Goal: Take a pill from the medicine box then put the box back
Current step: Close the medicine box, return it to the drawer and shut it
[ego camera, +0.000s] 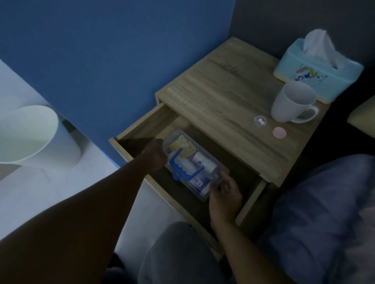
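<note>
At centre frame the clear medicine box (191, 164) sits in the open drawer (140, 127), one hand at each short end to keep it level: left hand (155, 154) fingers curled against it, right hand (225, 191) fingers spread round its corner. Pills lie in a small cap (260, 121) on the tabletop (216, 87), so the box is likely going back.

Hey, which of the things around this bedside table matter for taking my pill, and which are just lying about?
For the job: medicine box, open drawer, small clear pill cup, pink lid, left hand, right hand.

Just lying about: tissue box, white mug, white bin.
</note>
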Demonstrator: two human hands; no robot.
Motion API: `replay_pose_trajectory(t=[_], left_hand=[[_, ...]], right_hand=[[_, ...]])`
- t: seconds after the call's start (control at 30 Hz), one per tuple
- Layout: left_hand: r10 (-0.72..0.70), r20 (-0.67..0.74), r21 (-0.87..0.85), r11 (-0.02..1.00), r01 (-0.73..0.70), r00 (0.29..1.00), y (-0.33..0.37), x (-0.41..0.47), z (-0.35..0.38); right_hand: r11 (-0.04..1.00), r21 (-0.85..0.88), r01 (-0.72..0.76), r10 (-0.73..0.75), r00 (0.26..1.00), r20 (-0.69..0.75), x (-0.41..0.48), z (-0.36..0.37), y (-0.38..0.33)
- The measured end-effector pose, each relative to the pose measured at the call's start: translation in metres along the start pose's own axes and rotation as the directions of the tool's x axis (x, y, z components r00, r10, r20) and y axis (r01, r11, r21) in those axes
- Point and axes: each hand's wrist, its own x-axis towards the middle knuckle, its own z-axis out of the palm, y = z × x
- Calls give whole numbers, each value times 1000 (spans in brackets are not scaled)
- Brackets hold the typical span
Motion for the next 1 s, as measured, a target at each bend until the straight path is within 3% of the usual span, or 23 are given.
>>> replay_pose_trajectory(t=[0.17, 0.33, 0.47, 0.6, 0.73, 0.87, 1.0], left_hand=[[70, -15, 50, 996, -69, 997, 6, -25, -2], [193, -80, -52, 979, -198, 978, -3, -59, -3], [282, -103, -177, 938, -297, 954, -16, -82, 0], [305, -237, -153, 926, -346, 922, -32, -101, 3], [232, -324, -121, 951, -283, 917, -49, -112, 17], [184, -363, -241, 929, -283, 913, -54, -122, 38], [43, -248, -410, 901, -144, 968, -62, -118, 61]], right_hand=[[954, -258, 154, -140, 987, 74, -5, -11, -18], [784, -433, 446, -348, 892, 289, -6, -25, -52], [617, -530, 583, -392, 810, 435, 6, -44, -75], [411, -658, 631, -379, 775, 506, 27, -70, -81], [214, -775, 595, -303, 795, 526, 49, -91, -78], [69, -805, 590, -286, 785, 550, 67, -102, -74], [3, -771, 636, -315, 733, 603, 75, -109, -66]])
